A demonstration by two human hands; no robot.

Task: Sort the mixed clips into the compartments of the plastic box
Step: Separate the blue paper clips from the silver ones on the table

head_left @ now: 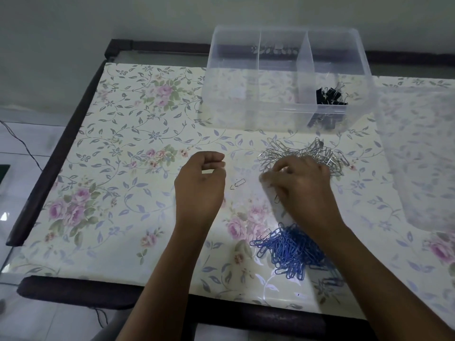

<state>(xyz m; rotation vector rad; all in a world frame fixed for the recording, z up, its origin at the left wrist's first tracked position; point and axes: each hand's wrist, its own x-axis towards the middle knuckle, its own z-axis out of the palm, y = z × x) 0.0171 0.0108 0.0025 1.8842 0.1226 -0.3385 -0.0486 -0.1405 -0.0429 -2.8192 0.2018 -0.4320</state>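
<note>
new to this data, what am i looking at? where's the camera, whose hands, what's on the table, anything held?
No robot here: a person works bare-handed, and the single view comes from a wide-angle camera on their head, looking down. The left hand is loosely curled; nothing visible in its grip. The right hand digs into a pile of silver paper clips; it is blurred, so its hold is unclear. One stray clip lies between the hands, a blue paper clip pile nearer the body. On the floral table, the clear plastic box holds black binder clips in its right compartment.

Table (103, 153) with floral covering, bearing a clear plastic box (246, 114), a silver paper-clip pile (317, 151), a blue paper-clip pile (290, 252), and one loose silver clip (237, 183).
</note>
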